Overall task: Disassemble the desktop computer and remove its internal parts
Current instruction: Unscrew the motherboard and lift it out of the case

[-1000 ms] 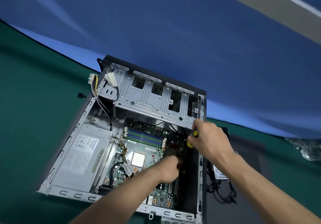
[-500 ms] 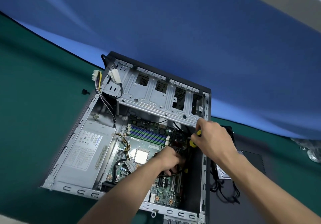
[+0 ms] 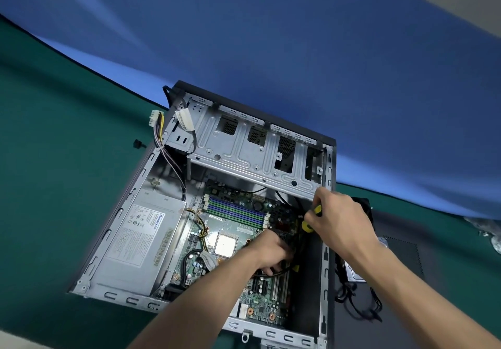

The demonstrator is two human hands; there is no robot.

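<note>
The open grey metal desktop computer case (image 3: 151, 243) lies on its side on the green table covering (image 3: 54, 186), its green motherboard (image 3: 238, 229) exposed beside the silver power supply box (image 3: 141, 240). The left hand (image 3: 273, 251) reaches down onto the board, fingers curled around black cables (image 3: 271, 274). The right hand (image 3: 339, 218) grips a yellow-and-black screwdriver handle (image 3: 311, 217) at the case's right edge. A small black screw (image 3: 138, 143) lies well apart on the covering.

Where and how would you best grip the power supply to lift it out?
Judging by shape: grip the power supply by its two long side walls, coming from above through the case's open top. It lies flat, label up, in the left corner; cables trail from its far end.
</note>
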